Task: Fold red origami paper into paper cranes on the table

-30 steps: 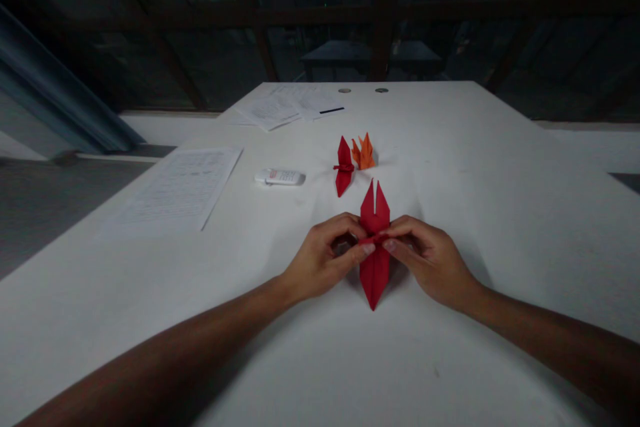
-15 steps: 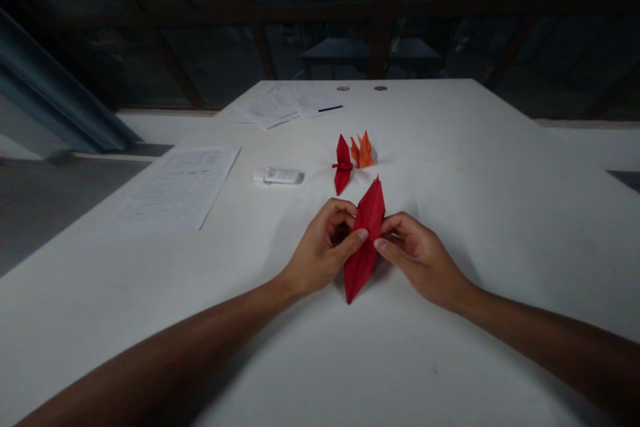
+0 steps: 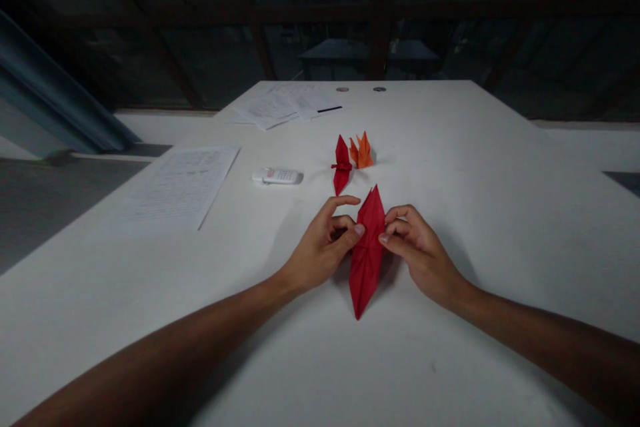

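Note:
A long red folded paper (image 3: pixel 367 260), pointed at both ends, is held between my two hands above the white table. My left hand (image 3: pixel 325 247) pinches its left edge with the thumb on top, the index finger stretched out beside the paper. On the right edge, my right hand (image 3: pixel 417 247) grips with thumb and bent fingers. Beyond the hands stand a smaller red folded paper figure (image 3: pixel 341 165) and an orange one (image 3: pixel 364 151), side by side.
The white table (image 3: pixel 475 180) carries a white remote-like device (image 3: pixel 278 176) left of the figures. A printed sheet (image 3: pixel 175 190) lies at the left, more papers (image 3: pixel 280 107) farther back. Two round discs (image 3: pixel 343 89) sit at the far edge. Dark windows stand behind.
The red paper has turned more upright and its lower tip has moved nearer to me. My left index finger has lifted and stretched out; my right thumb has shifted slightly right.

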A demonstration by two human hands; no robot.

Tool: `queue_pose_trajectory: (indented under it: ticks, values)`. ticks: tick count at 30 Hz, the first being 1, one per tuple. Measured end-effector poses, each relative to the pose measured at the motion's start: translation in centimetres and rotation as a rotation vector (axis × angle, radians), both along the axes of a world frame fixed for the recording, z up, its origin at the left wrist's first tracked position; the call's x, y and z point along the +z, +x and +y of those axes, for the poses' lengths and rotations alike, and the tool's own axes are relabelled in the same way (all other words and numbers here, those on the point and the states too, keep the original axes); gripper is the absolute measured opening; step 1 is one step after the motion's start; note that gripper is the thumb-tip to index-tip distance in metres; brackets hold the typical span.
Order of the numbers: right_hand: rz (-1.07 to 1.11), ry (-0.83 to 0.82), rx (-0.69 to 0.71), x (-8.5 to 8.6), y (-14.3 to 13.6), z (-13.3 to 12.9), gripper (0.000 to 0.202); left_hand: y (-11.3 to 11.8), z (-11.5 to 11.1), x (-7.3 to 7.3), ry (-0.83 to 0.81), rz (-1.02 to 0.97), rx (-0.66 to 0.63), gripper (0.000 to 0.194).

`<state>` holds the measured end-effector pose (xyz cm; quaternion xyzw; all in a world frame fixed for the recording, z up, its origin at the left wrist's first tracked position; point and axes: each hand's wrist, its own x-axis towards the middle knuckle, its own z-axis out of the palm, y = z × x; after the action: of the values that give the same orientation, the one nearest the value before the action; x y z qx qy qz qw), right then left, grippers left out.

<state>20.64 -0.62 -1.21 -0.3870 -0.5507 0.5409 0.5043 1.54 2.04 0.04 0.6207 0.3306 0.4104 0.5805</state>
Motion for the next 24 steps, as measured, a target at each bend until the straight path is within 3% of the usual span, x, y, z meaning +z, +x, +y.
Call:
queue_pose_trajectory:
  ticks: [2,6,8,10,14,16,19,24]
  values:
    - [-0.01,0.02,0.0,-0.2,0.0,-0.1,0.016,0.0,0.0,0.0,0.016,-0.013,-0.013,0.044]
    - [-0.148,0.136,-0.041,-0.1,0.1,-0.5,0.013,-0.2,0.0,-0.1,0.101,0.02,0.017,0.018]
    - [-0.206,0.182,-0.026,0.0,0.2,-0.6,0.017,-0.3,0.0,-0.1,0.129,0.043,0.036,0.015]
    - [-0.226,0.209,-0.017,0.1,0.3,-0.8,0.026,-0.4,0.0,-0.1,0.111,0.024,0.018,0.017]
    - [-0.252,0.237,-0.085,0.1,0.6,-0.7,0.032,-0.5,-0.2,-0.5,0.084,-0.029,-0.045,0.042]
    - [-0.306,0.274,-0.117,0.3,0.8,-0.6,0.03,-0.5,-0.3,-0.7,0.127,0.009,-0.006,0.039]
    - [-0.405,0.387,-0.144,0.7,1.0,-0.6,0.025,-0.6,-0.5,-0.6,0.314,0.117,0.073,0.027]
    - [-0.406,0.513,-0.123,1.1,1.3,-0.7,0.015,-0.9,-1.0,0.3,0.846,0.289,0.285,0.017]
